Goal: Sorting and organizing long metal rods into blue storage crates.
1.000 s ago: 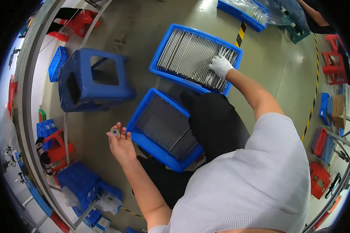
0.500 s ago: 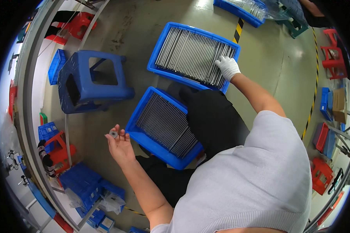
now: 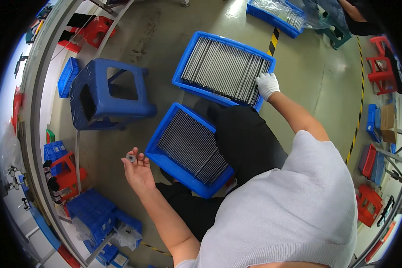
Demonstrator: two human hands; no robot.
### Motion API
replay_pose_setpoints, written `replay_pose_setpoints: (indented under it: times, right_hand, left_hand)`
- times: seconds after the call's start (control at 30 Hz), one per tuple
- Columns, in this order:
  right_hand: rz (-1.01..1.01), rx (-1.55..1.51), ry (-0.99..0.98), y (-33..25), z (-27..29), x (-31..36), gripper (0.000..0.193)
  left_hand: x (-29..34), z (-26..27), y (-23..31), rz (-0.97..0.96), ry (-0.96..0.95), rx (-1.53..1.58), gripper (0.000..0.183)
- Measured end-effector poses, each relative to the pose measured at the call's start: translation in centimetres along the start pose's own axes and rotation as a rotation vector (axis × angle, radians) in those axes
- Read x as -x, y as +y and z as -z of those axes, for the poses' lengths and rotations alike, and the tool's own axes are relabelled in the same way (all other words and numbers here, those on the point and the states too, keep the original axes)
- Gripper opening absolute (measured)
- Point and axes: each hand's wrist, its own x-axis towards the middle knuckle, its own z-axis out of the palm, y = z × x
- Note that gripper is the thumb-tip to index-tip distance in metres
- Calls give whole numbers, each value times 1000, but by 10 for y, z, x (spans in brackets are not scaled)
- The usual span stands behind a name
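Note:
My bare left hand, palm up, pinches a small grey ring-shaped piece between thumb and fingers, left of the near blue bin. Thin dark-grey metal rods lie side by side in that bin. Farther off, a second blue bin holds a layer of shiny metal rods. My right hand, in a white glove, reaches to this bin's right end. Its fingers curl down beside the rightmost rods and the rim; what they grip, if anything, is hidden.
A blue plastic stool stands left of the bins. Stacked blue crates are at lower left, with red stools nearby. Another blue bin with plastic wrap sits at the back, near a person's arm. Striped tape marks the floor.
My right hand has moved right across the far bin, from on top of the rods to its right end. My left hand keeps the ring-shaped piece. The view has shifted slightly.

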Motion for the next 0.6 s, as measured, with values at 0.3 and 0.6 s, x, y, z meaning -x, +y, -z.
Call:
replay_pose_setpoints:
  times: [0.3,0.6]
  right_hand:
    - [18,9,31,-15,14,-11,16]
    - [33,21,-42,8,14,0,8]
  left_hand:
    - [-2,0,0,-7,-10,1,32]
    - [0,-1,3,-5,11,-8,32]
